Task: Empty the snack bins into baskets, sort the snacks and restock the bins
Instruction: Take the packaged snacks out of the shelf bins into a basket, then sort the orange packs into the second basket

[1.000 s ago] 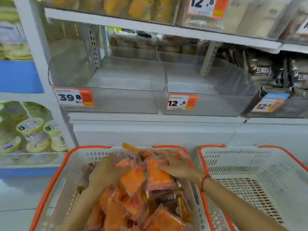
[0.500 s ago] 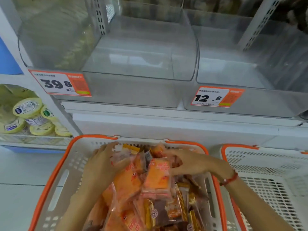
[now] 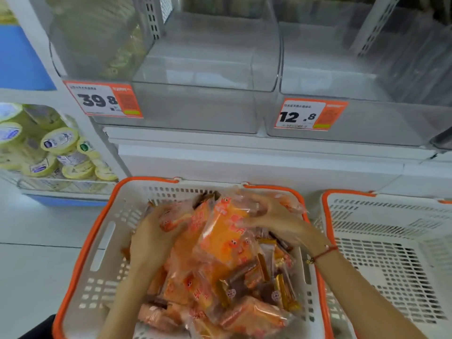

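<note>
A white basket with an orange rim [image 3: 97, 253] stands in front of me, piled with orange snack packets [image 3: 227, 238] and some brown-and-gold ones [image 3: 247, 282]. My left hand [image 3: 151, 238] presses against the left side of a bunch of orange packets. My right hand [image 3: 276, 221] clasps the same bunch from the right, fingers curled over the top packet. Both hands hold the bunch just above the pile. Two clear plastic bins sit on the shelf above: the left bin [image 3: 195, 106] tagged 39.8 and the right bin [image 3: 367, 118] tagged 12.8, both with nothing inside.
A second white, orange-rimmed basket [image 3: 391, 241] stands to the right, holding nothing. A bin of round yellow-green packs [image 3: 58, 152] sits at the lower left. The white shelf base [image 3: 244, 162] runs behind the baskets. Pale floor lies at the left.
The view has dropped and closed in on the basket and bins. Both hands have gathered the orange packets tighter and lifted them slightly above the pile.
</note>
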The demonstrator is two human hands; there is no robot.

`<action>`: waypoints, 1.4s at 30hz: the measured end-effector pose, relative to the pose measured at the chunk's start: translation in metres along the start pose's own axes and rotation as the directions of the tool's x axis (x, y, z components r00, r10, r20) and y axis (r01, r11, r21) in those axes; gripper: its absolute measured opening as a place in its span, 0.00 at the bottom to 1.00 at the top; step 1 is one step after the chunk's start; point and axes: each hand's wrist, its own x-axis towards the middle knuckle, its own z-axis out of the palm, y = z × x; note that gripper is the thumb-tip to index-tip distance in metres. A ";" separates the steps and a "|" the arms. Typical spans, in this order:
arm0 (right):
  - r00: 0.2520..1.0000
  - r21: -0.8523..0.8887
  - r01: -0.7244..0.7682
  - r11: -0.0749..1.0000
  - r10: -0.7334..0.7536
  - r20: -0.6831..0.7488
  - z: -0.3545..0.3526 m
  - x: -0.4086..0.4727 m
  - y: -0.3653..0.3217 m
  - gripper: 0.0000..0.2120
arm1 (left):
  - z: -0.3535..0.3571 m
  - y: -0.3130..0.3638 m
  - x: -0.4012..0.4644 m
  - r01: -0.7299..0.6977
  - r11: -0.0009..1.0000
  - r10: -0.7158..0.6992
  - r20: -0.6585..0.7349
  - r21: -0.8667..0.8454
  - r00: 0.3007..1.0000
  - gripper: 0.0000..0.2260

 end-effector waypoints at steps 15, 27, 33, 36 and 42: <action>0.946 -0.267 0.025 0.963 -0.109 -0.304 0.004 -0.078 -0.006 0.18 | 0.010 0.077 -0.044 -0.011 0.776 0.226 0.262 -0.631 0.938 0.21; 0.543 -0.220 -0.204 0.954 -0.077 -0.836 -0.102 -0.124 0.136 0.08 | 0.072 -0.011 -0.030 -0.463 0.736 0.361 0.292 0.493 0.886 0.52; 0.722 -0.081 -0.122 0.989 0.032 -0.692 -0.081 -0.104 0.129 0.07 | 0.070 -0.006 -0.020 -0.474 0.705 0.342 0.332 0.528 0.879 0.34; 0.733 -0.205 -0.132 0.970 -0.043 -0.679 -0.075 -0.103 0.125 0.04 | 0.070 -0.012 -0.022 -0.452 0.722 0.314 0.334 0.524 0.889 0.36; 0.648 -0.234 -0.488 0.841 0.170 -0.742 -0.101 -0.107 0.144 0.23 | 0.065 -0.004 -0.030 -0.437 0.754 0.296 0.340 0.490 0.893 0.38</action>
